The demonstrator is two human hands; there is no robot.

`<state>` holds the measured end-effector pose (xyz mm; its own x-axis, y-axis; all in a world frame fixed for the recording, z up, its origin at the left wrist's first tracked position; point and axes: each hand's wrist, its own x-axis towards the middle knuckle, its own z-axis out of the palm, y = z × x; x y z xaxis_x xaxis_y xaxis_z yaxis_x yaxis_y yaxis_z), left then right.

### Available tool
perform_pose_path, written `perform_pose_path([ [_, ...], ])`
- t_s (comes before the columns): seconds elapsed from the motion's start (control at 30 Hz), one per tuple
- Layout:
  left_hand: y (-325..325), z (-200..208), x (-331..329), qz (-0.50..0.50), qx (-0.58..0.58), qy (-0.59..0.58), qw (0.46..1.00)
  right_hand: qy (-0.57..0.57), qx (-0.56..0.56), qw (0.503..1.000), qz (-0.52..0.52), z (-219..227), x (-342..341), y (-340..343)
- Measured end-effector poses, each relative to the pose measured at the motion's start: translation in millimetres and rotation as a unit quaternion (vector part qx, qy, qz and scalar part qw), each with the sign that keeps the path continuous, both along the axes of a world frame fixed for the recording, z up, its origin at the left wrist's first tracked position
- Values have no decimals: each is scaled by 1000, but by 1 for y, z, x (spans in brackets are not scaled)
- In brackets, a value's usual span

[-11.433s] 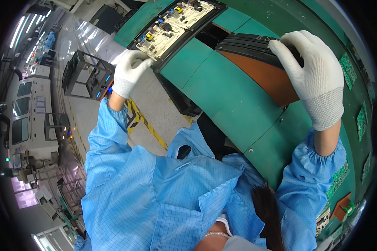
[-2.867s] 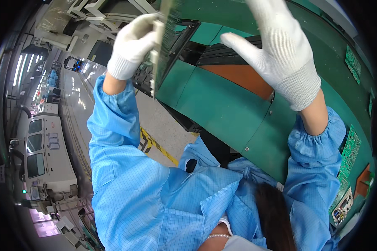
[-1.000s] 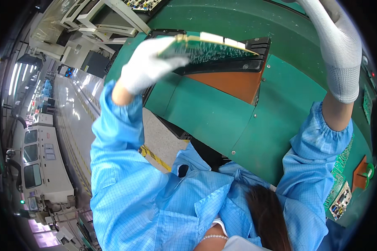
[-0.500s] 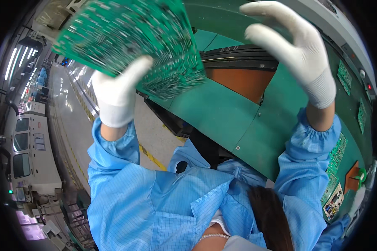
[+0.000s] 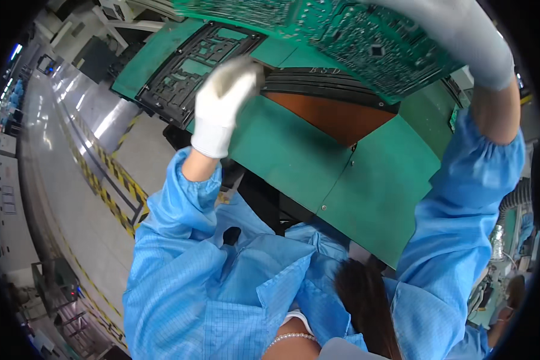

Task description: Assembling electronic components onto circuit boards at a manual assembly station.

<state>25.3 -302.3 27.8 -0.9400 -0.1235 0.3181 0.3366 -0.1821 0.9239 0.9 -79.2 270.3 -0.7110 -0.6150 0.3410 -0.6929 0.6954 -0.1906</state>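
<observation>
Since right hand (image 5: pixel 453 27) took board (image 5: pixel 357 45), left hand (image 5: pixel 224 98) freed

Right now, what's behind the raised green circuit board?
Green worktop runs behind the circuit board; black layered frames show just below its lower edge. Anything else behind is covered by the board and right hand, so can't be seen.

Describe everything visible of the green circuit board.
The green circuit board is a broad panel, its face crowded with silvery solder points, with a small dark square chip. The right grip holds it by the right end, raised and tilted above the green worktop. Its top edge leaves the picture; its left part is blurred.
</observation>
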Motion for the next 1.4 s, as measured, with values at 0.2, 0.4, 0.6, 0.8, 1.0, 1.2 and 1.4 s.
perform_pose_path([
  [0.2, 1, -66, 13, 0, -111, -27, 993, -46, 298, 953, 30, 3, -48, -19],
  [0.4, -6, -70, 23, 17, -192, -20, 981, -82, 396, 912, 74, -31, -97, -42],
  [0.6, 18, -58, 4, 0, -167, 34, 985, 155, 221, 871, 410, -33, -280, 172],
  [0.8, 3, -65, 20, 36, -200, 11, 979, -128, 398, 908, 21, -23, -106, -35],
  [1.0, 7, -62, 18, 29, -203, 15, 979, -102, 423, 898, 68, -17, -97, -38],
  [1.2, 4, -64, 19, 39, -206, 15, 978, -127, 414, 900, 54, -17, -99, -43],
  [1.4, 8, -56, 18, 38, -213, 20, 976, -153, 394, 905, 36, -9, -86, -40],
])
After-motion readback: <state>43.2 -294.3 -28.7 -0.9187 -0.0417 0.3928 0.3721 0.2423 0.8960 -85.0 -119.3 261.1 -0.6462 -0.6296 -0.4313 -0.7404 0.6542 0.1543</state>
